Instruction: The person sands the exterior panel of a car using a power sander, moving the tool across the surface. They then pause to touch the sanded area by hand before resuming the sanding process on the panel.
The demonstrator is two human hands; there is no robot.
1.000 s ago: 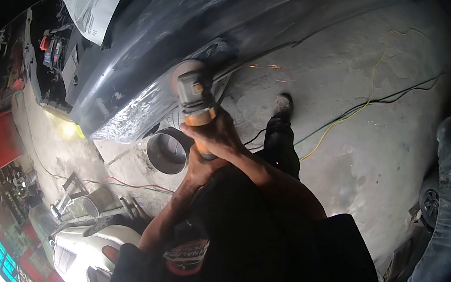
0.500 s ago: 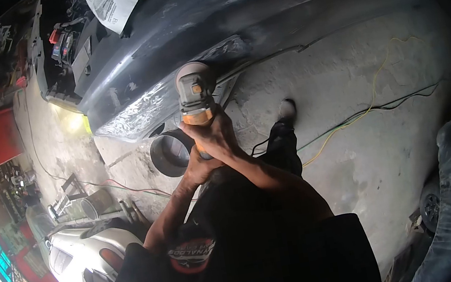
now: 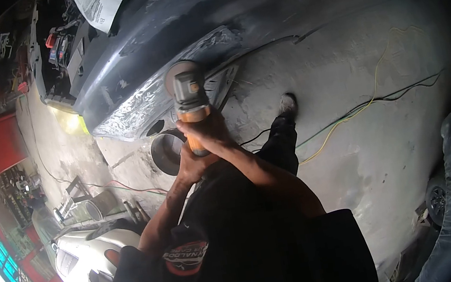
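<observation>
An orange and grey angle grinder (image 3: 189, 94) is in both my hands, its round sanding disc (image 3: 174, 78) against or very near the dark car body panel (image 3: 173, 26). My right hand (image 3: 211, 132) wraps round the orange body just behind the grinder's head. Lower down, my left hand (image 3: 193, 164) closes on the rear handle. A scuffed, shiny patch (image 3: 141, 104) on the panel spreads to both sides of the disc. The disc's contact edge is too blurred to make out.
A round metal bucket (image 3: 168, 154) stands on the concrete floor just left of my hands. Yellow and dark cables (image 3: 344, 118) cross the floor at right, near my shoe (image 3: 288, 103). A white car (image 3: 98, 247) is at lower left. Paper (image 3: 103, 4) covers part of the panel.
The view has shifted slightly, and the grinder with both hands appears a little further left. Its disc stays along the scuffed patch. Both hands keep their hold.
</observation>
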